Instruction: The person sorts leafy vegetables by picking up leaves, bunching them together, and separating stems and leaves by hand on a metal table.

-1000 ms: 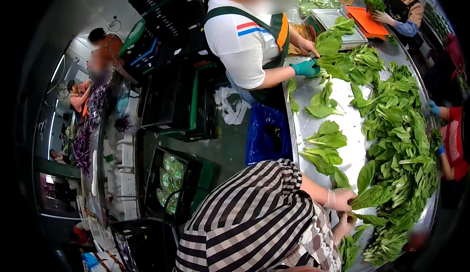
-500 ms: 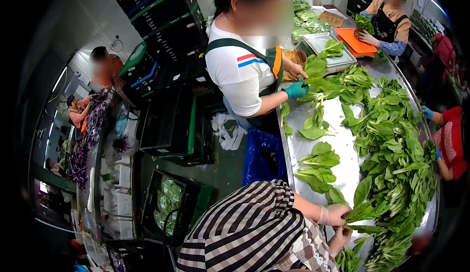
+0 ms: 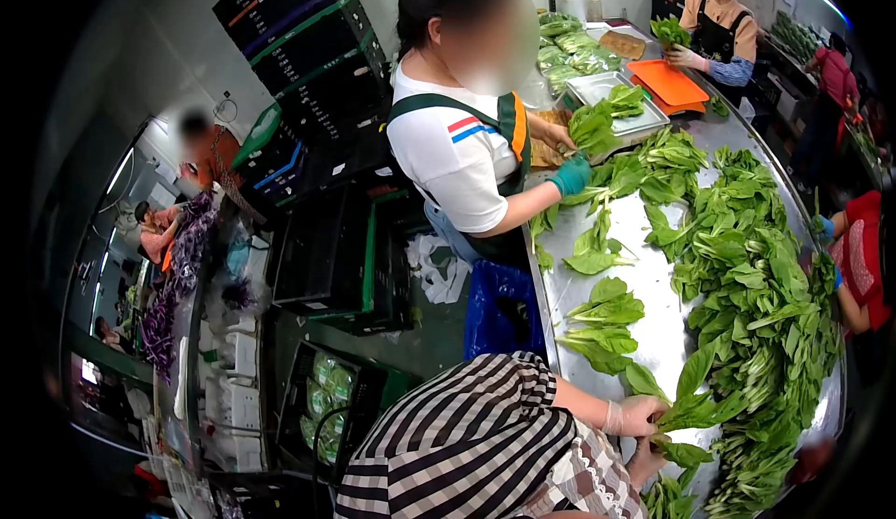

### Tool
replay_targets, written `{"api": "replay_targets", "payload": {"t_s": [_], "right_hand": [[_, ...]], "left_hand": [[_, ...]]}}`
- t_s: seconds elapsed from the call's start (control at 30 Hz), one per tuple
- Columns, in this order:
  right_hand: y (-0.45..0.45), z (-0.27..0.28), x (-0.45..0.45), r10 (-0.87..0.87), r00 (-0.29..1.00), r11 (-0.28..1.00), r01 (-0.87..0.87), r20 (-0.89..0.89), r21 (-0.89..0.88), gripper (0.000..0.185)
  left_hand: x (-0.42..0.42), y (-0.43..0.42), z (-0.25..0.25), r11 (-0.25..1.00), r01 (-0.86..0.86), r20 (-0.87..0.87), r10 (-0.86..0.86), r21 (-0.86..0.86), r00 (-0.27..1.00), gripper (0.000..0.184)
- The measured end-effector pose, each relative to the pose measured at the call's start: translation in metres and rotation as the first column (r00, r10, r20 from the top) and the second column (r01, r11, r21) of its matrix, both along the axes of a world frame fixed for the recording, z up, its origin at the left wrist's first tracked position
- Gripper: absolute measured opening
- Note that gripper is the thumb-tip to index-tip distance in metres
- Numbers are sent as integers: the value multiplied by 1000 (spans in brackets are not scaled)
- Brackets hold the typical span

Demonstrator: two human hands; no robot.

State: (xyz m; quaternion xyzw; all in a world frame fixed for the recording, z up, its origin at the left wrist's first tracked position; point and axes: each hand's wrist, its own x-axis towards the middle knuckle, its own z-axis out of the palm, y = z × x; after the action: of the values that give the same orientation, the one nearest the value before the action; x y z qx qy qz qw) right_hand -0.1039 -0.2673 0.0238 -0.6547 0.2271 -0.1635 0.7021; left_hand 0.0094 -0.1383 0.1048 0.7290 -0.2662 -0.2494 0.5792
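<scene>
My left hand [image 3: 642, 415], with a clear glove cuff at the wrist, is closed around the stem end of a bunch of leafy greens [image 3: 698, 398]. Just below it, my right hand [image 3: 646, 461] is closed at the same stems, next to a low-hanging leaf [image 3: 683, 452]; its fingertips are partly hidden. Small bunches of greens [image 3: 602, 340] lie on the metal table [image 3: 658, 318] beyond my left hand. A long heap of loose greens [image 3: 761, 309] stretches along the far side, close to the held bunch.
A co-worker in a green glove [image 3: 571, 175] handles greens on my left. Farther along are a metal tray [image 3: 607, 90], an orange tray [image 3: 667, 80] and another person with greens. Someone in red [image 3: 859, 262] stands opposite. Behind are a blue bin [image 3: 490, 309] and stacked black crates [image 3: 322, 71].
The leaves in my hands have shifted slightly, and my hands stay at the stems. The co-worker beside me has raised a bunch of greens. The view has shifted a little.
</scene>
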Motion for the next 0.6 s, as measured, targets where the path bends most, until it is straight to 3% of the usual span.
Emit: {"api": "replay_targets", "payload": {"t_s": [0.07,0.13,0.2,0.23,0.27,0.3,0.33,0.37,0.4,0.47,0.57,0.6], "right_hand": [[4,13,1,34,999,999,-34,-5,-40,29],[22,62,12,10,996,998,-15,-87,-61,29],[14,56,16,19,988,981,-47,-151,-187,24],[15,48,17,-45,987,976,9,-157,-218,18],[13,66,17,56,966,986,-93,-254,-137,25],[20,76,20,-6,984,983,-27,-179,-180,25],[22,78,21,-20,993,999,16,-118,-37,26],[23,84,19,-58,984,991,36,-167,-129,26],[23,80,18,-84,983,985,57,-163,-165,25],[26,55,16,-138,985,989,131,-100,-75,21],[28,59,16,-127,985,983,141,-115,121,19],[28,59,16,-131,985,983,144,-113,112,18]], "left_hand": [[2,2,-1,1000,-16,2,16,22,1000,48],[3,-2,2,1000,-11,-26,11,27,1000,49],[-1,-9,-9,973,-131,-140,105,-192,985,46],[6,-3,12,989,-74,-220,44,-129,975,41],[10,-5,-3,999,-22,-217,31,43,976,36],[8,-7,-12,996,-91,-182,86,-20,980,30],[3,-7,19,982,-149,-256,117,-112,960,27],[6,-6,4,995,-102,-312,98,6,945,26],[8,-3,7,996,-90,-346,76,-24,935,26],[4,-6,3,960,-173,-460,54,-220,886,24],[6,0,-6,975,-149,-480,54,-162,875,24],[5,0,-8,977,-147,-469,59,-153,881,24]]}}
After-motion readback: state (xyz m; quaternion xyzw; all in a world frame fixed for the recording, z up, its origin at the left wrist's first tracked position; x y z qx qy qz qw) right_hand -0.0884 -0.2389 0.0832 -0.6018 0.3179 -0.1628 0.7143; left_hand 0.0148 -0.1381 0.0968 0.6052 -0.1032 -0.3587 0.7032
